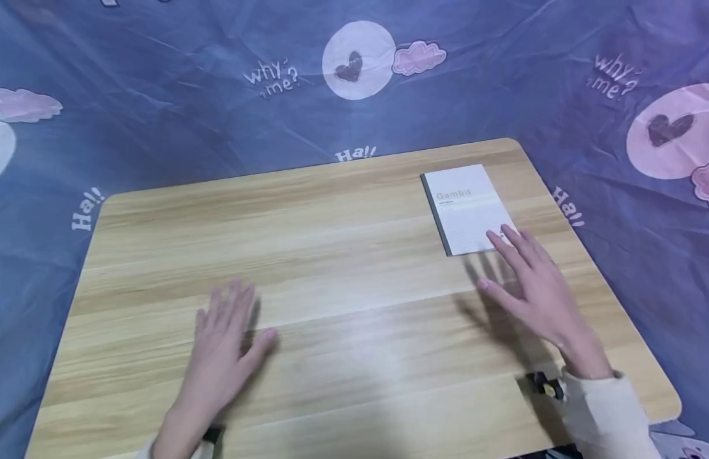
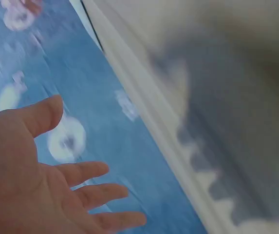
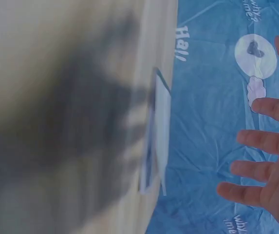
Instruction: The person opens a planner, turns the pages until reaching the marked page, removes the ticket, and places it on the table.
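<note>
A white notebook with a dark spine and "Gambit" on its cover lies at the back right of the wooden table. My right hand hovers just in front of it, fingers spread, with two fingertips overlapping the notebook's near right corner in the head view. Over the front left of the table is my left hand, fingers straight and thumb held out, holding nothing. Seen from the right wrist, the notebook appears edge-on beyond the hand's shadow. The left wrist view has the left palm and its extended fingers.
Blue printed cloth with clouds and lettering hangs behind the table and along its sides. A small black strap piece sits at the right cuff. Both hands cast shadows on the tabletop.
</note>
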### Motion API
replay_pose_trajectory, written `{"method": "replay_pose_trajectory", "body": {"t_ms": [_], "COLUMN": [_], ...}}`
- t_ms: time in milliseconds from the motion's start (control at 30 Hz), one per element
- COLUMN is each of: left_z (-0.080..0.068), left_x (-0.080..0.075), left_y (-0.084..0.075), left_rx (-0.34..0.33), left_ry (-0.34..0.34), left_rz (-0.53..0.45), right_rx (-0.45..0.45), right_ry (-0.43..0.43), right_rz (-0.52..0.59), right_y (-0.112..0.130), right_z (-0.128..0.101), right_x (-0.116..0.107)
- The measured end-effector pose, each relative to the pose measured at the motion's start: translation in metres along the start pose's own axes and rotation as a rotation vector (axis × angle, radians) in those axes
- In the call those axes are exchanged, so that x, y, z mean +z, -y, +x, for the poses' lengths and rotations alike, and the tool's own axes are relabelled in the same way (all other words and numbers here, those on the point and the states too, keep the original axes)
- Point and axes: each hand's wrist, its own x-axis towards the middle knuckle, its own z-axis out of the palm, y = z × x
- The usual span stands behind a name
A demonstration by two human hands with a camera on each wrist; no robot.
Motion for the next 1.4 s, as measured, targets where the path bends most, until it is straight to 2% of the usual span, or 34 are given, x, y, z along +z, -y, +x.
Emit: {"method": "replay_pose_trajectory", "body": {"t_ms": [133, 267, 467, 533, 633, 767, 900, 967, 1233, 1400], "left_z": [0.035, 0.072, 0.128, 0.145, 0.168, 0.192, 0.204, 0.207, 0.214, 0.216], "left_x": [0.011, 0.028, 0.061, 0.075, 0.098, 0.125, 0.141, 0.147, 0.161, 0.162], "left_y": [-0.035, -0.081, -0.150, -0.169, -0.195, -0.222, -0.241, -0.245, -0.247, -0.252], "left_rx": [0.124, 0.232, 0.319, 0.337, 0.350, 0.331, 0.290, 0.278, 0.287, 0.318], "left_ry": [0.066, 0.141, 0.229, 0.232, 0.199, 0.144, 0.139, 0.142, 0.127, 0.101], "left_rz": [0.019, 0.044, 0.077, 0.107, 0.182, 0.296, 0.389, 0.434, 0.505, 0.535], "right_rx": [-0.019, -0.008, 0.000, 0.008, 0.021, 0.076, 0.146, 0.156, 0.154, 0.161], "right_ry": [-0.005, 0.013, 0.063, 0.087, 0.116, 0.155, 0.199, 0.205, 0.223, 0.180], "right_rz": [-0.026, -0.032, -0.026, -0.015, -0.014, -0.048, -0.094, -0.115, -0.218, -0.198], "right_y": [-0.007, -0.015, -0.034, -0.043, -0.061, -0.085, -0.102, -0.108, -0.118, -0.120], "right_z": [0.021, 0.040, 0.071, 0.083, 0.105, 0.132, 0.151, 0.160, 0.178, 0.179], "right_x": [-0.010, -0.016, -0.017, -0.017, -0.016, -0.012, -0.007, -0.002, 0.016, 0.019]}}
